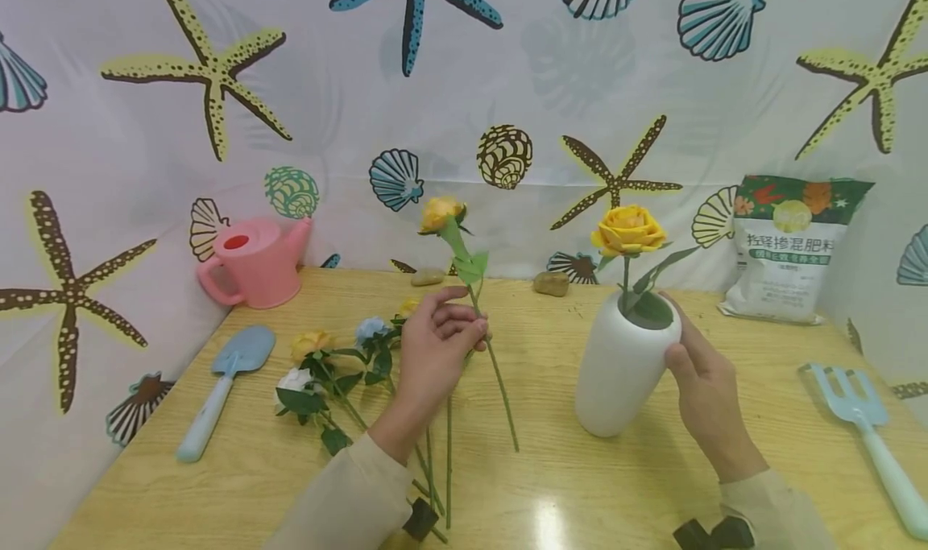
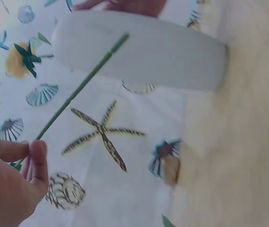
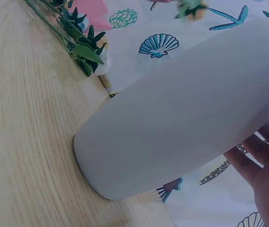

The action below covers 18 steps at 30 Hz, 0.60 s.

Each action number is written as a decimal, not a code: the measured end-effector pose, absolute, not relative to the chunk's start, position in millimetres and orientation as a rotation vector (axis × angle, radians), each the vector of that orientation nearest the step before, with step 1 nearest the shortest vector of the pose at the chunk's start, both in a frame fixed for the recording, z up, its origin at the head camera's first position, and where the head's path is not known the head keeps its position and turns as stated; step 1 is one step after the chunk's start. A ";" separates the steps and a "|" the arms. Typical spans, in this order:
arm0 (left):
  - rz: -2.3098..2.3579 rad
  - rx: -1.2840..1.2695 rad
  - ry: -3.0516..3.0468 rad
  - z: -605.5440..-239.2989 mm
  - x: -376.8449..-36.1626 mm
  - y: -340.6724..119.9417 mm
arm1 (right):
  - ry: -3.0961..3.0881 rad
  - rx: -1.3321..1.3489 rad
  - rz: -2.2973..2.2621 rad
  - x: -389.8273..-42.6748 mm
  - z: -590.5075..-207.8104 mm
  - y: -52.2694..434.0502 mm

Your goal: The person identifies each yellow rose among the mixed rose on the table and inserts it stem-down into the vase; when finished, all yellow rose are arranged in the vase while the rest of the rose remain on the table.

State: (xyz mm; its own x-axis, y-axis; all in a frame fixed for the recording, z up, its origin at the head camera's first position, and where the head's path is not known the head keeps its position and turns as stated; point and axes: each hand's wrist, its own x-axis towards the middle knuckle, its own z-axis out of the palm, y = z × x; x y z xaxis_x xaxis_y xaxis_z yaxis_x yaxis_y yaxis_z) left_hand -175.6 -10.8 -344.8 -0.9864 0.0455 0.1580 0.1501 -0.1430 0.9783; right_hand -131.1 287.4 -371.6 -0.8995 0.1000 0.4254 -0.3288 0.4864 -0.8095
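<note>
The person's left hand (image 1: 435, 349) is pinching a yellow rose stem (image 1: 493, 357), lifting it above the wooden table (image 1: 551, 469). Their right hand (image 1: 706, 389) is curling around the white vase (image 1: 619, 373), which is standing upright, holding another yellow rose (image 1: 627, 229).

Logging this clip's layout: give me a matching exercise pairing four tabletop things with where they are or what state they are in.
Things:
1. white vase
2. yellow rose stem
3. pink watering can
4. soil bag

Places or states:
A. leaning against the backdrop, far right
B. pinched in the left hand, lifted off the table
C. tilted, gripped near its rim by the right hand
D. standing at the table's far left corner

Pairs: 1-C, 2-B, 3-D, 4-A
</note>
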 end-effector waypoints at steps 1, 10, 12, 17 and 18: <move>-2.346 -0.252 -1.931 -339.2 -175.3 -6.3 | -2.320 0.184 1.394 -130.8 -371.5 287.4; -2.412 -0.447 -1.420 -289.1 -183.1 34.8 | -2.314 0.184 1.386 -130.7 -371.3 286.1; -2.403 -0.465 -1.365 -281.5 -186.7 42.2 | -2.304 0.195 1.382 -130.7 -371.6 286.6; -2.401 -0.480 -1.264 -270.2 -195.3 59.3 | -2.293 0.214 1.378 -130.9 -371.3 287.7; -2.400 -0.484 -1.250 -268.6 -196.6 62.7 | -2.290 0.217 1.378 -130.9 -371.5 288.0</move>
